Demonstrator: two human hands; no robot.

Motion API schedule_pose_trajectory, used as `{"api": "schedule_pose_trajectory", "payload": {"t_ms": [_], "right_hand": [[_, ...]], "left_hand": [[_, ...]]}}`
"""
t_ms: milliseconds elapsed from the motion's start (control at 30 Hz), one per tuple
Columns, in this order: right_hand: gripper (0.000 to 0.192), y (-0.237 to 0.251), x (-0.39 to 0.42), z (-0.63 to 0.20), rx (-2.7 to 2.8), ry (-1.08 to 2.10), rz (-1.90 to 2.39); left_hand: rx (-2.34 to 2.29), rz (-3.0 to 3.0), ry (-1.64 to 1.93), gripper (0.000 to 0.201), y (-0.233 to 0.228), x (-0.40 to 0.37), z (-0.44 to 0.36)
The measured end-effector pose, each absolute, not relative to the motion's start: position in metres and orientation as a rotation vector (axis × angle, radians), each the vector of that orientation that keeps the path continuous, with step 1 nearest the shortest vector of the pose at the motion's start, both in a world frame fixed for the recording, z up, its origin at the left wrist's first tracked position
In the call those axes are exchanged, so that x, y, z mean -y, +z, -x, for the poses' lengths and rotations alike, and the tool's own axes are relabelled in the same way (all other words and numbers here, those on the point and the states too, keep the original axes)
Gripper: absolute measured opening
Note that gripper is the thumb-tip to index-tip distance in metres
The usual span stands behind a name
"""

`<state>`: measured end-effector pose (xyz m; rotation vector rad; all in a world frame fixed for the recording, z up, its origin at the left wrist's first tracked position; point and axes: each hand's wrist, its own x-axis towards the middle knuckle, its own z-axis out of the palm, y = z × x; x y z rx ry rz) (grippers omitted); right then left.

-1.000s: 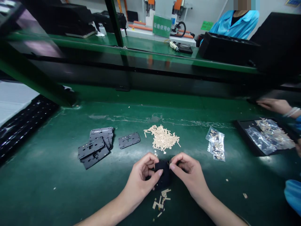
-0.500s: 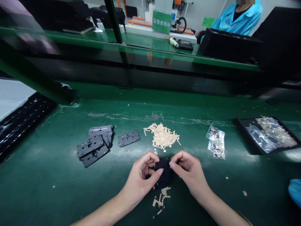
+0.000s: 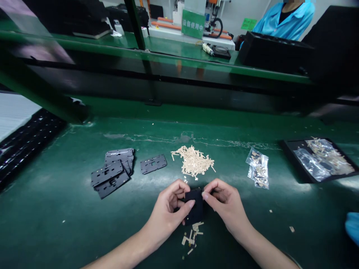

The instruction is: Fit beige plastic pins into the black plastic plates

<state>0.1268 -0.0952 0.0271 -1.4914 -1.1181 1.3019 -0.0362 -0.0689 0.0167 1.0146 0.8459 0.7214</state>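
Observation:
A dark black plastic plate (image 3: pixel 196 211) is held upright-looking over the bench at the middle front. My left hand (image 3: pixel 168 211) grips its left side, thumb across the near face and fingers curled behind. At the plate's upper right corner, the thumb and forefinger of my right hand (image 3: pixel 227 203) are pinched on the edge; any small piece between them is hidden. Just beyond my hands lies a heap of small beige strips (image 3: pixel 196 162). Several loose beige pieces (image 3: pixel 192 239) are scattered below the plate.
To the left are a pile of black plates (image 3: pixel 110 173) and a single black plate (image 3: pixel 153 164). Small clear bags (image 3: pixel 258 168) lie right, beside a black tray (image 3: pixel 287 157) of bagged pieces. A green post (image 3: pixel 42 84) rises at left. A person in blue (image 3: pixel 291 22) is across the bench.
Both hands and the plate stay almost in place. The blurred pink-and-white shape at upper left has shifted.

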Motion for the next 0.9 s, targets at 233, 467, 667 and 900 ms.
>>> {"api": "schedule_pose_trajectory", "payload": {"t_ms": [233,467,667,900], "right_hand": [[0.011,0.025,0.0956,-0.1267,1.097,1.319,1.471],[0.012,0.0253,0.0965,-0.1273,1.097,1.319,1.48],[0.012,0.0236,0.0967,-0.128,1.089,1.329,1.479],[0.012,0.0247,0.0958,-0.1306,1.074,1.381,1.447]], "left_hand": [[-0.823,-1.001,0.725,0.021,0.0146,0.0705,0.0372],[-0.81,-1.012,0.686,0.021,0.0152,0.068,0.0386],[-0.724,-0.961,0.67,0.02,0.0146,0.0649,0.0397],[-0.647,-0.856,0.694,0.019,0.0093,0.0638,0.0398]]}}
